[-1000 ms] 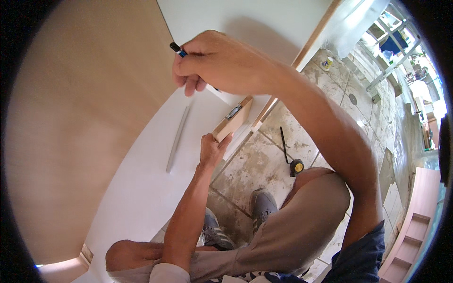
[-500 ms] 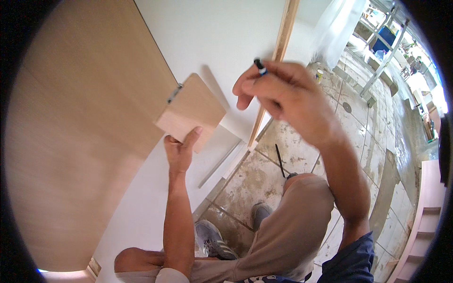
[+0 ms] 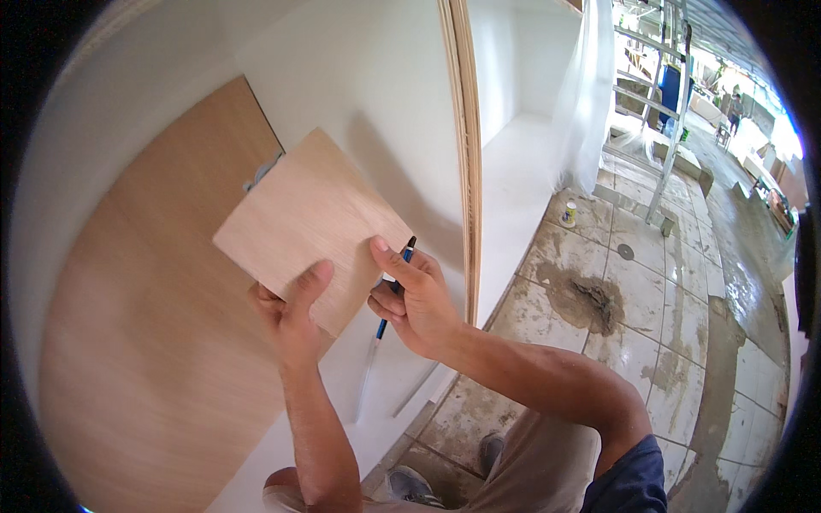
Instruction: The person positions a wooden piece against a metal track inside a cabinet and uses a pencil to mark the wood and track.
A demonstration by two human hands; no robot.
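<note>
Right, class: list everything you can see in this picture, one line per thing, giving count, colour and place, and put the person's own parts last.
Wood panel piece: one, light tan, held up at centre.
Pen: one, blue and black, in the right hand.
White board: one, white, behind the panel piece.
Wood-grain surface: one, tan, at left.
Plywood edge: one, pale brown, upright at centre.
Tiled floor: grey-beige, stained, at right.
Small jar: one, white, on the floor.
Ladder: one, metal, upper right.
Shoes: two, grey, bottom centre.
Left hand: grips the panel piece's lower edge.
Right hand: holds the pen, touching the panel piece.
</note>
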